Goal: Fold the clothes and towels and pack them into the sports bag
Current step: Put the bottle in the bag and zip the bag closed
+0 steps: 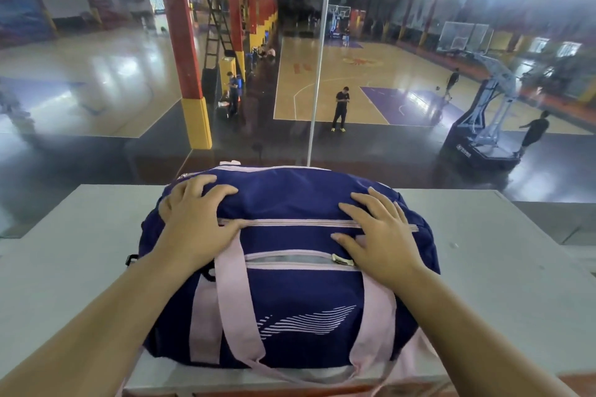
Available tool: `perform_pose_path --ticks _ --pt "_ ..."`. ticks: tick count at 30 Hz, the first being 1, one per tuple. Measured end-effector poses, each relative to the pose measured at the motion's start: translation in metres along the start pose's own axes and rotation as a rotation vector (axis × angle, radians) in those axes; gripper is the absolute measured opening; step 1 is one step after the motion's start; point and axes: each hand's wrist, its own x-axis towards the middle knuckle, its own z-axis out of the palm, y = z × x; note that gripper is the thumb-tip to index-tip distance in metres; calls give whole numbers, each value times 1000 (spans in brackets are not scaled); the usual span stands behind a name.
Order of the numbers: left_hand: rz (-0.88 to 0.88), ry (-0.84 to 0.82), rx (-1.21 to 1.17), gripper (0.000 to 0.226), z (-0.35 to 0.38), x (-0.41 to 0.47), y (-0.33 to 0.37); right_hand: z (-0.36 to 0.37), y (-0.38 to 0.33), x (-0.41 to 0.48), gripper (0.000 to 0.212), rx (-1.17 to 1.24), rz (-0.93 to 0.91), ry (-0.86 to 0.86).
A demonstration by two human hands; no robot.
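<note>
1. Both forearms (96,325) reach in from the bottom edge, each ending in a hand laid on top of the sports bag (290,293)
2. Left hand (196,222): fingers spread and lightly bent over the bag's left shoulder, pressing on the cloth. It closes on nothing
3. Right hand (380,235): fingers straight and splayed, palm flat on the right part of the top, thumb just beside the pull of the front pocket zip (342,259); it too grasps nothing
4. Between the hands runs the main zip (290,222), drawn closed along what shows of it; I cannot find its slider, which may lie under a hand
5. Key relation: the bag's long axis runs left to right across the person, straight ahead, so each hand sits near its own end and neither is markedly nearer. I judge that any lift or shift would go evenly with both
6. Pink handle straps (238,300) hang down the near face, ungrasped
7. Contents are hidden — the bag looks plump, which suggests the clothes and towels are packed, though none shows anywhere
8. Bag rests on a grey table (500,267), with a basketball court (338,74) beyond and below
</note>
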Motion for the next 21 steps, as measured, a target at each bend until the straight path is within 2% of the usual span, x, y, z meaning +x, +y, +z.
perform_pose_path --ticks 3,5,9,13,18,21 --pt "174 -6 -113 37 4 -28 34 -4 6 -27 43 21 -16 41" --pt "293 -42 -162 38 11 -43 57 -5 13 -43 39 16 -8 46" --pt "420 -175 -87 39 32 -59 100 -9 29 -60 36 45 -15 8" --pt "380 -207 -17 35 45 -56 121 -17 32 -65 43 39 -24 -131" --pt "293 -271 80 24 47 -51 129 -15 29 -64 72 -54 -42 -260" --pt "260 -272 96 24 45 -51 131 -15 30 -62 68 -124 -35 -293"
